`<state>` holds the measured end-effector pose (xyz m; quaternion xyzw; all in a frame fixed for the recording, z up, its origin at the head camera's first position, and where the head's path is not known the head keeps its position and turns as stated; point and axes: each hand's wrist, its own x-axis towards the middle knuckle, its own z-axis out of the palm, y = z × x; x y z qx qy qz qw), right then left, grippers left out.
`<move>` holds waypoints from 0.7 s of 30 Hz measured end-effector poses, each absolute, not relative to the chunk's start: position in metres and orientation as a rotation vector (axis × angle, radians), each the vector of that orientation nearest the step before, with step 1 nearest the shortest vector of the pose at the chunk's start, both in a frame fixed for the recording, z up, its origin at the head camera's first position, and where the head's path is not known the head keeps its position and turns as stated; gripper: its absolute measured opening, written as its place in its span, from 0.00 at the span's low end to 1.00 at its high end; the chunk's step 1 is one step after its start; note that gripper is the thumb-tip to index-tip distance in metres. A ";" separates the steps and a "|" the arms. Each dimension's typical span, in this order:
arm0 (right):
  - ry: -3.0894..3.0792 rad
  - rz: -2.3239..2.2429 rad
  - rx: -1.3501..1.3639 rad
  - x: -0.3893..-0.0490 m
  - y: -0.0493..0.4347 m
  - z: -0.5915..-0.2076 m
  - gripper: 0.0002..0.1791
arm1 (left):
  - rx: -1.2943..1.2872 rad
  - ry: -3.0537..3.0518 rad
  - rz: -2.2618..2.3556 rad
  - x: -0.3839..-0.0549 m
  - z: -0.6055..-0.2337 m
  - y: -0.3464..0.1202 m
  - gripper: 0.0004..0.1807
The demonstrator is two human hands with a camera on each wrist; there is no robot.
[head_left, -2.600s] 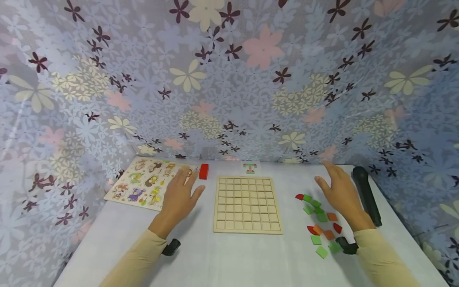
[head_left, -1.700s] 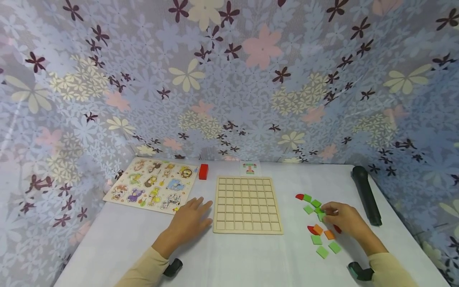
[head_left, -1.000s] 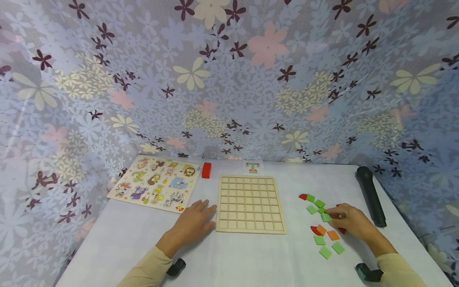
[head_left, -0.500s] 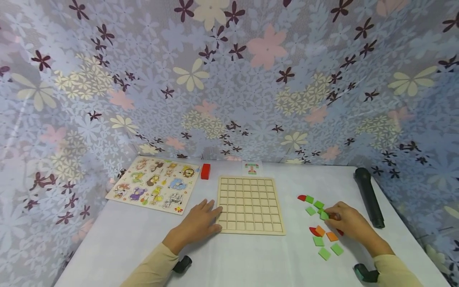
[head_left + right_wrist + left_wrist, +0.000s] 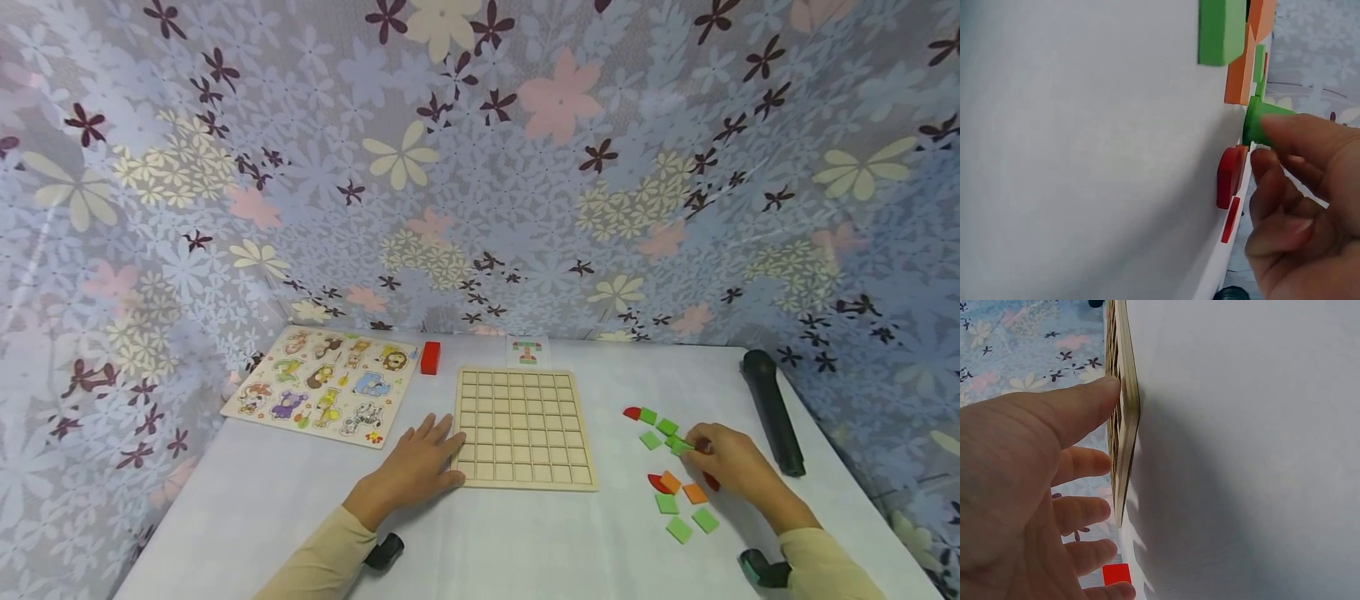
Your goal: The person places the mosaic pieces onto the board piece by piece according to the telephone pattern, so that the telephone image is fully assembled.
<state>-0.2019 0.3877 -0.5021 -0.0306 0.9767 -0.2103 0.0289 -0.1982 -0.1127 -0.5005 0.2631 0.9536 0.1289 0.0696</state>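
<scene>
My left hand (image 5: 412, 467) lies with fingers spread at the left edge of a wooden grid board (image 5: 525, 428). In the left wrist view the thumb and fingertips touch the board's rim (image 5: 1127, 425). My right hand (image 5: 731, 462) pinches a green square tile (image 5: 681, 447) between thumb and fingers. The right wrist view shows this green tile (image 5: 1260, 122) tilted up at the fingertips, partly covered by them. Around it lie several green tiles (image 5: 678, 530), orange tiles (image 5: 695, 493) and red quarter-round tiles (image 5: 632, 413). One red piece (image 5: 711, 481) is partly hidden by the right hand.
A pattern card (image 5: 528, 352) lies behind the board, and a red block (image 5: 430, 358) to its left. An animal puzzle board (image 5: 322, 385) takes up the back left. A black cylindrical object (image 5: 772, 412) lies along the right table edge. Floral cloth (image 5: 480, 167) hangs behind.
Both hands have come down from above the table. My left hand has reached the board's left edge. The right moved to the tiles and now tips up a green tile.
</scene>
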 end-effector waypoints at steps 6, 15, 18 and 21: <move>2.896 -0.982 0.061 -0.203 0.391 -0.501 0.18 | 0.806 2.870 0.380 -0.198 -0.501 -0.114 0.36; 2.643 -1.500 0.137 -0.215 0.381 -0.486 0.32 | 0.803 2.842 0.377 -0.200 -0.499 -0.112 0.39; 2.555 -1.606 0.158 -0.229 0.364 -0.478 0.35 | 0.798 2.829 0.387 -0.201 -0.498 -0.111 0.41; 2.442 -1.714 0.169 -0.247 0.335 -0.474 0.36 | 0.799 2.822 0.402 -0.201 -0.497 -0.110 0.42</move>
